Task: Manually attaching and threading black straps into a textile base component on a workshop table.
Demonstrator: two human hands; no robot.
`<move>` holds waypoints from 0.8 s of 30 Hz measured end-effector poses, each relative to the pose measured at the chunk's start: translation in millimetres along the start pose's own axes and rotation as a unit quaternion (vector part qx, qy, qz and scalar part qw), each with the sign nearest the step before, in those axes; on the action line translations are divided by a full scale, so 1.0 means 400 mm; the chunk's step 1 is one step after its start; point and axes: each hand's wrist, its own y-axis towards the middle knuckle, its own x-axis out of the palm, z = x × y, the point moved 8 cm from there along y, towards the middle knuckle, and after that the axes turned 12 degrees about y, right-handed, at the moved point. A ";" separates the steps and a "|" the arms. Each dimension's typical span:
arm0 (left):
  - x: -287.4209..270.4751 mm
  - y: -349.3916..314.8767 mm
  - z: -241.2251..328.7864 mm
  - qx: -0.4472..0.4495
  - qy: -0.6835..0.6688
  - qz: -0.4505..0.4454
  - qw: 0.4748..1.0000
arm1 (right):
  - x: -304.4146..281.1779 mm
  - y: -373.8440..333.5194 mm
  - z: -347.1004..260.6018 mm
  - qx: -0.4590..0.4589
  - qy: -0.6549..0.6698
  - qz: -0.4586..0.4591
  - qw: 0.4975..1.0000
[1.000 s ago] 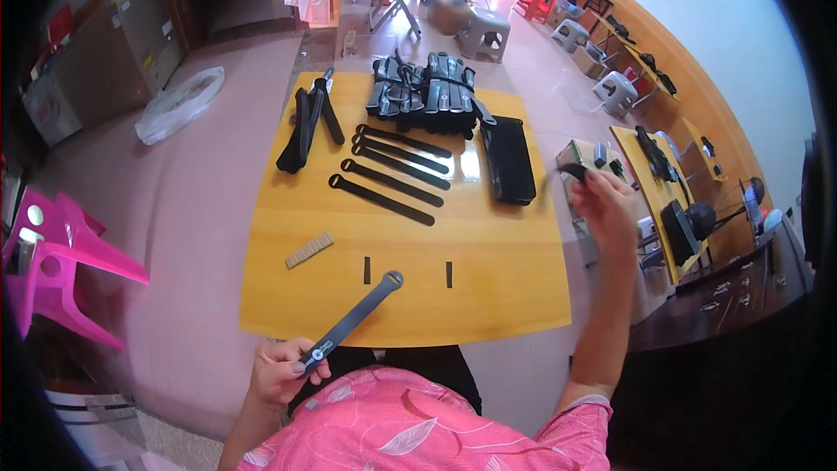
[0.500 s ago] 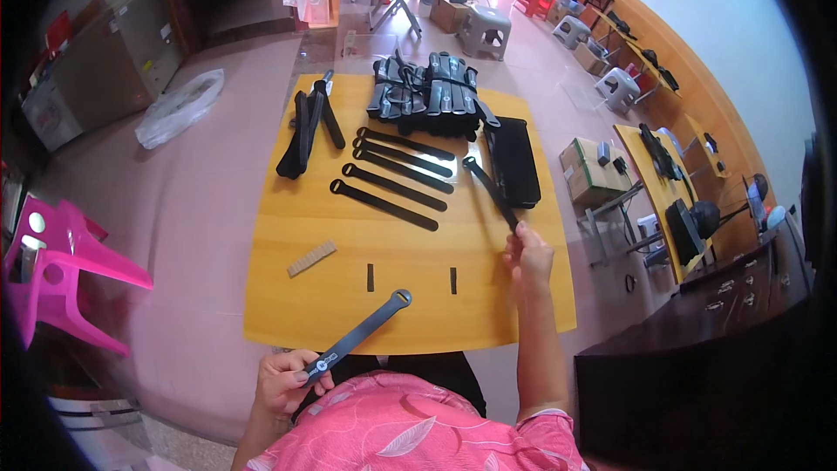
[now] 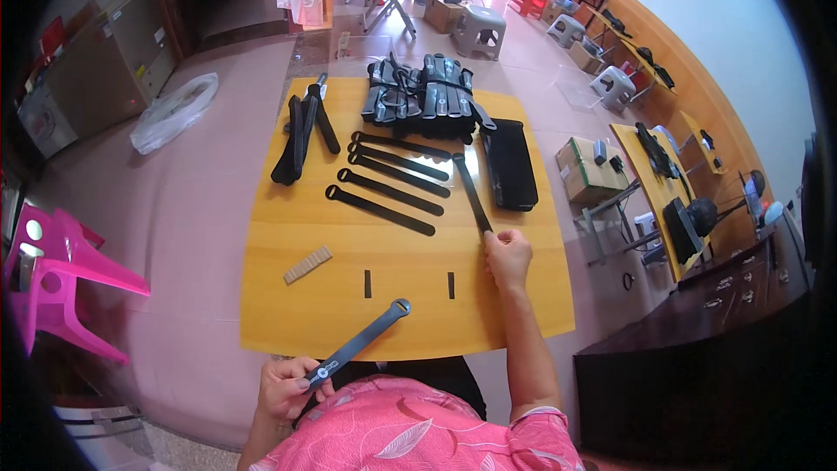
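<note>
Near the table's front edge, my left hand (image 3: 286, 386) pinches the end of a dark grey strap (image 3: 364, 336); its ring end points up and right over the table. My right hand (image 3: 508, 255) is closed on the lower end of a black strap (image 3: 472, 192) whose ring end points away from me. Left of that strap, several black straps (image 3: 388, 211) lie slanted in a row, ring ends to the left. Two short black strips (image 3: 368, 284) are on the wood in front of me, apart from each other.
On the yellow table (image 3: 288, 323) are a big tied bundle of straps (image 3: 423, 92), a black flat stack (image 3: 510, 166), folded black straps (image 3: 298, 141) and a ridged tan strip (image 3: 308, 265). A pink chair (image 3: 70, 270) stands left, a dark cabinet (image 3: 689, 366) right.
My right hand has moved left with the black strap, bringing it closer to the row and away from the flat stack. My left hand has barely moved.
</note>
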 end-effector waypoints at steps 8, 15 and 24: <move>-0.016 -0.001 -0.003 -0.003 0.001 0.027 1.000 | -0.013 0.015 -0.148 -0.109 -0.299 0.025 0.948; -0.003 0.006 -0.012 -0.033 -0.004 0.024 0.999 | 0.030 0.138 -0.177 -0.272 -0.360 0.076 0.889; 0.005 0.013 -0.003 -0.023 -0.010 0.028 0.999 | 0.034 0.292 -0.159 -0.279 -0.330 0.063 0.900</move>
